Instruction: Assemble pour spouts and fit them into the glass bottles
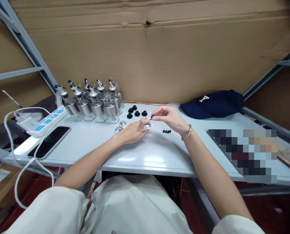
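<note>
At the centre of the frame a small metal cap (147, 127) is being steadied on the white table (154, 156) by the left hand (132, 131), its fingers curled round the piece, seemingly so that it cannot roll; a tiny black part (152, 116) is being pinched at the fingertips of the right hand (168, 117), just above the cap; what exactly the part is cannot be made out. Black stoppers (136, 112) are being kept in a loose group just behind, near finished dispenser bottles (96, 102) at centre left; more small black bits (166, 131) are lying beside the right wrist; most of the cap is being hidden by the left fingers.
</note>
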Demonstrator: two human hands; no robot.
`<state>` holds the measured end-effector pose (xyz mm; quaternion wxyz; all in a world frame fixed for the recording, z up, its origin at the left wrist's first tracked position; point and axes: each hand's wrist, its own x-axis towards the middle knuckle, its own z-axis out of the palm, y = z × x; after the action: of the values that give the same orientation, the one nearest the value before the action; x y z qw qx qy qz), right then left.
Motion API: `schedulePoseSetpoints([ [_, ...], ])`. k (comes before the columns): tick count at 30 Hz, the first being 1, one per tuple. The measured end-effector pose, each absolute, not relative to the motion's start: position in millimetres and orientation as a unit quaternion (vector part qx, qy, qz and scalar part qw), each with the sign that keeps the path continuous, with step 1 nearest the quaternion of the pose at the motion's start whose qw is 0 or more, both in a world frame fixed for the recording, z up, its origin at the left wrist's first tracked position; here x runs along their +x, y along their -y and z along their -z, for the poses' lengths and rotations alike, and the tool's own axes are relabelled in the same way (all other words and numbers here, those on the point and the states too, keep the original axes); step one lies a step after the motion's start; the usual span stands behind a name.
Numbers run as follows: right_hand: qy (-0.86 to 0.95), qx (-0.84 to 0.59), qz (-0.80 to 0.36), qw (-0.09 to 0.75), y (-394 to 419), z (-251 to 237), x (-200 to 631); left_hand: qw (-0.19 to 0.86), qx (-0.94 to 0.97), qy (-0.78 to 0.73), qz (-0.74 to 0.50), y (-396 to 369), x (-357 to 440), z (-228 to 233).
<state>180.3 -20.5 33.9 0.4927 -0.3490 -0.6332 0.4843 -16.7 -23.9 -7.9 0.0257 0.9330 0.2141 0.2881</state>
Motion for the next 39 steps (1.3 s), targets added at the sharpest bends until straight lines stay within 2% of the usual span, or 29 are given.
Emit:
schedulePoseSetpoints([
  [15,0.664,-0.359,-0.461,0.466,22.4,-33.9,178.3,0.027,0.936,-0.217,-0.275,25.9,-17.9,5.2],
  [21,0.578,-0.292,-0.611,0.455,23.8,-33.8,179.9,0.01,0.933,-0.195,-0.303,27.0,-17.7,2.3],
  [26,0.533,-0.242,-0.726,0.361,29.0,-36.5,180.3,0.018,0.928,-0.2,-0.313,26.9,-18.0,2.2],
  [39,0.507,-0.241,-0.754,0.341,27.7,-33.9,176.1,0.004,0.928,-0.19,-0.322,27.2,-16.7,4.3],
])
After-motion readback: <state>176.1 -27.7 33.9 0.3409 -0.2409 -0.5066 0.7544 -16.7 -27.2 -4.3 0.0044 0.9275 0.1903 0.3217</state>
